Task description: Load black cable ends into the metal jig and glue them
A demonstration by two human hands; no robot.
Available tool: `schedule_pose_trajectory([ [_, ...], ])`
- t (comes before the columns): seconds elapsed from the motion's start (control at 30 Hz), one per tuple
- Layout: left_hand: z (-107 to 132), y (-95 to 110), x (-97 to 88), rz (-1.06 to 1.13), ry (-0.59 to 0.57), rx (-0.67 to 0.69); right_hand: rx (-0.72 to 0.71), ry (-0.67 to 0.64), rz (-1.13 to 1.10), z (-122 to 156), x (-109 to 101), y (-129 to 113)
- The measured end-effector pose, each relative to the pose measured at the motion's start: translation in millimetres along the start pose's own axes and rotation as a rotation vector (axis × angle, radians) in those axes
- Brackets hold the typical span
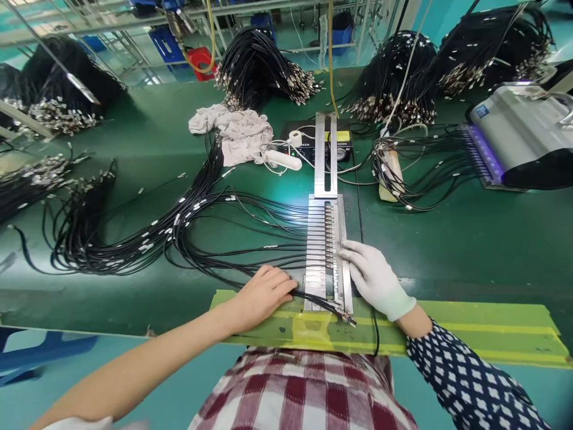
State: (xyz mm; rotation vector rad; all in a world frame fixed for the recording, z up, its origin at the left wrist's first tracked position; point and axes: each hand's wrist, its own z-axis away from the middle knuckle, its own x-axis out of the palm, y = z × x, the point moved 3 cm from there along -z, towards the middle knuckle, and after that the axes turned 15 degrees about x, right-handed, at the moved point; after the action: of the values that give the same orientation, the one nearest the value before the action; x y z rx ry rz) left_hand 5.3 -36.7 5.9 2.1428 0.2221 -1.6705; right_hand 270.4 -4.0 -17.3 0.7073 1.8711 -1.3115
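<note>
- Slotted fixture (316, 278): bare metal, smooth, bright where light strikes it.
- Slotted bar (319, 152): metal, smooth, with a satin sheen.
- Cables (120, 260): sheaths appear to be plastic or rubber, smooth, faintly glossy.
- Connectors (329, 230): metal, shiny.
- Glove (380, 283): cloth-like, matt, soft-surfaced.
- Tabletop (425, 251): smooth, semi-gloss, reflecting light in patches; base material cannot be determined.
- Edge covering (487, 328): plastic-looking sheet or tape, glossy, wrinkled in places.
- Rags (244, 128): cloth, matt, crumpled.
- Machine housing (523, 125): smooth, metallic-looking, moderate sheen.
- Checked garment (295, 388) and patterned sleeve (470, 370): cloth, matt, creased.
- Red bin (201, 63): plastic-looking, smooth.
</note>
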Motion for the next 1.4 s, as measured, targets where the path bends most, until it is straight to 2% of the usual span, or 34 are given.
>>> schedule_pose_trajectory([
  [0.13, 13.2, 2.4, -14.7, -0.059, 0.102, -0.019, 0.017, -0.005, -0.002, 0.6, 1.2, 1.2],
  [0.2, 19.7, 3.2, -23.3, -0.018, 0.140, -0.064, 0.016, -0.006, 0.004, 0.9, 1.7, 1.7],
  [0.27, 28.2, 4.0, -28.8, 0.151, 0.164, -0.152, 0.015, -0.003, 0.009, 1.1, 2.3, 2.1],
  [0.37, 40.5, 6.1, -26.7, 0.499, 0.186, -0.308, 0.021, -0.003, 0.019, 1.0, 3.1, 2.4],
  [0.4, 42.6, 6.6, -24.6, 0.559, 0.204, -0.350, 0.023, -0.005, 0.022, 0.9, 3.2, 2.4],
  [0.47, 41.2, 6.0, -20.7, 0.543, 0.259, -0.390, 0.023, -0.004, 0.025, 0.6, 2.8, 1.7],
  [0.53, 31.5, 3.9, -17.5, 0.386, 0.295, -0.365, 0.018, -0.001, 0.027, 0.4, 1.9, 0.8],
  [0.6, 15.6, 1.4, -12.6, 0.200, 0.273, -0.282, 0.012, 0.003, 0.028, 0.3, 1.0, -0.3],
  [0.73, -12.7, -4.3, 5.9, -0.060, 0.086, -0.132, 0.001, 0.012, 0.035, 0.9, 0.2, -1.6],
  [0.8, -17.7, -6.8, 15.2, -0.127, -0.008, -0.124, -0.003, 0.013, 0.037, 1.0, 0.2, -1.7],
  [0.87, -17.6, -8.3, 20.9, -0.141, -0.050, -0.135, -0.006, 0.015, 0.035, 0.7, 0.3, -1.5],
  [1.1, -19.2, -7.4, 22.2, -0.072, -0.036, -0.156, -0.008, 0.002, 0.027, -1.2, 1.5, -0.2],
  [1.17, -22.3, -6.4, 22.8, -0.009, 0.004, -0.136, -0.008, 0.002, 0.028, -1.2, 1.5, -0.2],
  [1.27, -23.1, -5.4, 22.5, 0.076, 0.123, -0.062, -0.006, -0.006, 0.025, -0.9, 1.1, -0.5],
  [1.33, -20.7, -6.2, 20.9, 0.075, 0.179, -0.020, -0.008, -0.009, 0.021, -0.6, 0.4, -1.0],
  [1.4, -18.1, -8.0, 18.7, 0.040, 0.186, 0.005, -0.010, -0.007, 0.017, -0.5, -0.3, -1.5],
])
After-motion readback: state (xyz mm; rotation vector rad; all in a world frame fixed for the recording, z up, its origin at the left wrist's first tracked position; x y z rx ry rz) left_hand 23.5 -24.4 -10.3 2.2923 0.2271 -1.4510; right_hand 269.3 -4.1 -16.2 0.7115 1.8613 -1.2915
